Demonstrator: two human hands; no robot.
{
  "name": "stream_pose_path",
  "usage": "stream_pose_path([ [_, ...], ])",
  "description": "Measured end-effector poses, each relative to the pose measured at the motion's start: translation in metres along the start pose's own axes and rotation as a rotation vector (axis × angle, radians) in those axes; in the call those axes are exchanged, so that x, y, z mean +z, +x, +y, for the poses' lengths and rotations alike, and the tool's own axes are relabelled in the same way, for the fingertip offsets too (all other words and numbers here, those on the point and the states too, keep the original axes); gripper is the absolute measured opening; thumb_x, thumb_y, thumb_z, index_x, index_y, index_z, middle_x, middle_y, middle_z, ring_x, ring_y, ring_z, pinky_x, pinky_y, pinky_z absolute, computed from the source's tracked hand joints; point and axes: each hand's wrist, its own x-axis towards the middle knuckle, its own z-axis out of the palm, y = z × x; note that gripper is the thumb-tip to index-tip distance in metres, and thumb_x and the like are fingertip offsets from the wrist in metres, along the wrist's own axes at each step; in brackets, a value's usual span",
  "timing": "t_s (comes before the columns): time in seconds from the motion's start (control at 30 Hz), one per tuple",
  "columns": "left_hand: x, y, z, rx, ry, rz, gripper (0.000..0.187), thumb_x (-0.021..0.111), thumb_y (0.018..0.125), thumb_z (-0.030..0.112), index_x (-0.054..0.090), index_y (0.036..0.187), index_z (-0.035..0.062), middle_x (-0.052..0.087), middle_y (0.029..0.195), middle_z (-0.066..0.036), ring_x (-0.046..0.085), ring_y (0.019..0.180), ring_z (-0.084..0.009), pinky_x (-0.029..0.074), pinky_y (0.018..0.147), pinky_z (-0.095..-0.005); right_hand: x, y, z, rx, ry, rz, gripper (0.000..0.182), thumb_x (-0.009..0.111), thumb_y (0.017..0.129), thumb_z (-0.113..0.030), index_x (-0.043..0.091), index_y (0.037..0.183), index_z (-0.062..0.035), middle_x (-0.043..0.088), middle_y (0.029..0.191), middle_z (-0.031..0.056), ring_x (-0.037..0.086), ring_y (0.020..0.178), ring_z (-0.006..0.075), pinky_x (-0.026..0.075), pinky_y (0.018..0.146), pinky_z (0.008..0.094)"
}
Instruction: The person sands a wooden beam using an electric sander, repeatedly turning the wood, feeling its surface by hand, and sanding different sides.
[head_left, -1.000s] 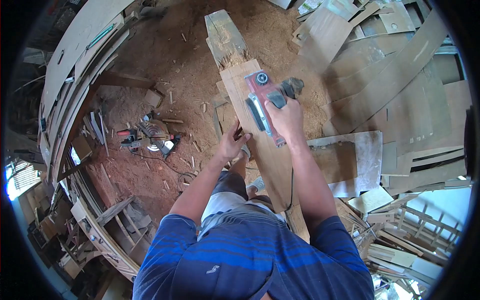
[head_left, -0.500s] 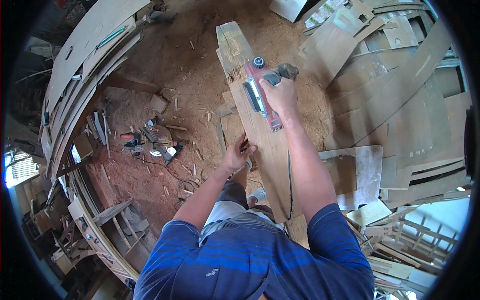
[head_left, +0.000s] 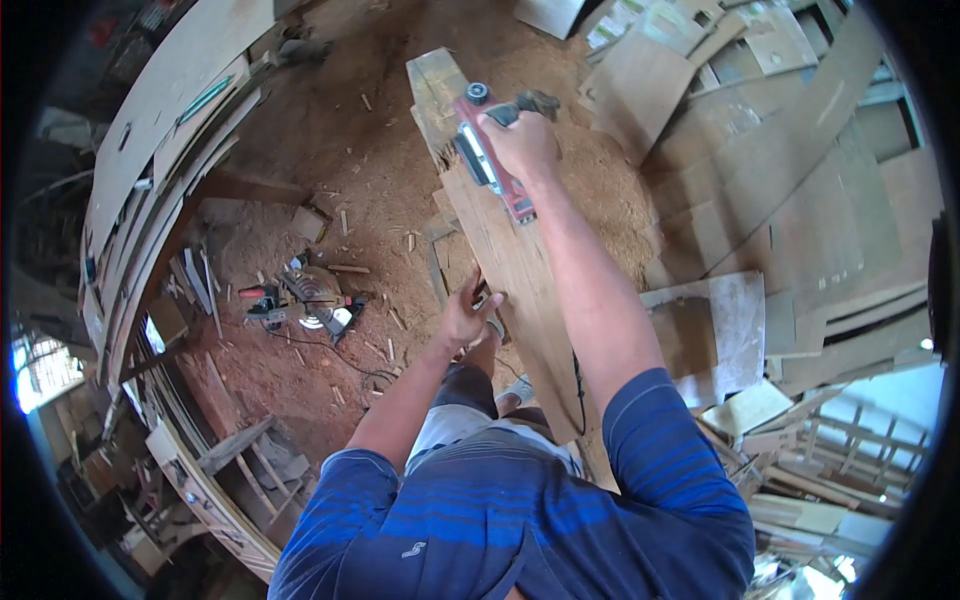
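My right hand [head_left: 522,145] is closed around the dark rear handle of a red electric planer [head_left: 465,122]. The planer sits at the far end of a long wooden board [head_left: 525,300], its black cord trailing along the board's right side. My left hand [head_left: 466,314] grips the board's left edge nearer my body, the thumb over the edge and the fingers partly hidden. Beneath the board lies a worn, rough-ended plank [head_left: 436,75] that sticks out past it.
On the sawdust-covered floor at left stands a miter saw [head_left: 318,298] among wood scraps. A stack of curved-looking sheets [head_left: 215,50] rises at far left, with a teal tool [head_left: 205,98] on top. Plywood offcuts [head_left: 640,90] and panels [head_left: 800,240] fill the right side.
My right hand and the planer appear farther up and left, nearer the board's far end. The camera view has shifted slightly too. My left hand stays at the board's edge.
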Motion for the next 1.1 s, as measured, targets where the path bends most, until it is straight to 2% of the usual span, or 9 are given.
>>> stream_pose_path([
  [0.13,-0.003,0.002,-0.008,0.025,0.165,0.006,0.091,0.075,0.106,0.022,0.019,0.171,-0.0068,0.040,0.173,-0.024,0.038,0.160,-0.0279,0.034,0.130,-0.0415,-0.020,-0.035,0.014,-0.139,0.222,0.072,0.054,0.075,0.097,-0.053,0.081,0.094,0.0002,0.075,0.078,0.0145,0.073,0.071,0.0280,0.056,0.068,0.0401],
  [0.3,0.000,-0.007,0.026,0.246,0.546,0.141,0.104,0.078,0.100,0.028,0.012,0.172,-0.0075,0.019,0.180,-0.028,0.014,0.169,-0.0387,0.013,0.137,-0.0527,-0.075,-0.163,0.085,-0.187,0.901,0.101,0.043,0.067,0.110,-0.043,0.069,0.106,-0.0006,0.057,0.071,-0.0031,0.052,0.060,0.0075,0.039,0.054,0.0280],
  [0.43,0.015,-0.008,0.101,0.239,1.372,0.041,0.108,0.069,0.100,0.048,0.010,0.173,-0.0053,0.009,0.181,-0.030,0.000,0.169,-0.0464,-0.002,0.136,-0.0604,-0.165,-0.295,0.106,0.077,0.742,0.150,0.037,0.062,0.112,-0.033,0.070,0.100,0.0010,0.059,0.074,-0.0007,0.051,0.061,0.0074,0.039,0.056,0.0264],
  [0.63,0.105,-0.009,0.050,0.517,1.340,-0.122,0.100,0.045,0.107,0.065,0.019,0.171,-0.0067,0.011,0.180,-0.031,0.001,0.169,-0.0445,-0.004,0.136,-0.0614,-0.229,-0.487,0.190,0.375,0.441,0.309,0.042,0.063,0.110,-0.038,0.071,0.092,-0.0011,0.059,0.075,-0.0023,0.049,0.063,0.0066,0.036,0.056,0.0271],
  [0.83,0.172,-0.075,0.021,0.795,1.413,-0.503,0.095,0.041,0.107,0.068,0.021,0.175,0.0056,0.012,0.184,-0.020,0.007,0.170,-0.0380,-0.003,0.137,-0.0595,-0.238,-0.631,0.228,0.579,0.229,0.338,0.037,0.070,0.102,-0.033,0.073,0.094,0.0028,0.061,0.074,0.0042,0.055,0.070,0.0155,0.044,0.065,0.0352],
  [0.9,0.156,-0.052,0.003,0.820,1.260,-0.455,0.092,0.036,0.109,0.069,0.017,0.177,0.0100,0.009,0.185,-0.017,0.005,0.171,-0.0342,-0.004,0.137,-0.0561,-0.237,-0.651,0.221,0.611,0.188,0.276,0.037,0.071,0.101,-0.033,0.075,0.097,0.0032,0.065,0.077,0.0070,0.059,0.072,0.0177,0.047,0.067,0.0365],
  [0.97,0.144,-0.050,0.048,0.546,1.622,-0.384,0.091,0.031,0.110,0.070,0.012,0.177,0.0111,0.006,0.185,-0.015,0.002,0.171,-0.0306,-0.004,0.138,-0.0536,-0.232,-0.662,0.210,0.599,0.146,0.227,0.038,0.072,0.101,-0.035,0.079,0.103,0.0027,0.071,0.079,0.0142,0.065,0.073,0.0220,0.052,0.071,0.0390],
  [1.07,0.108,-0.030,0.041,0.435,1.522,-0.027,0.094,0.027,0.110,0.073,0.008,0.177,0.0103,0.005,0.185,-0.015,0.000,0.171,-0.0293,-0.002,0.138,-0.0518,-0.225,-0.670,0.208,0.617,0.158,0.129,0.038,0.072,0.100,-0.036,0.079,0.104,0.0012,0.071,0.077,0.0166,0.065,0.071,0.0239,0.053,0.071,0.0400],
  [1.1,0.099,-0.031,0.046,0.364,1.456,0.051,0.095,0.028,0.110,0.073,0.010,0.177,0.0096,0.005,0.185,-0.015,0.000,0.171,-0.0297,0.000,0.138,-0.0510,-0.218,-0.670,0.208,0.556,0.162,0.162,0.041,0.071,0.100,-0.040,0.078,0.100,0.0003,0.069,0.076,0.0205,0.066,0.068,0.0316,0.052,0.070,0.0433],
])
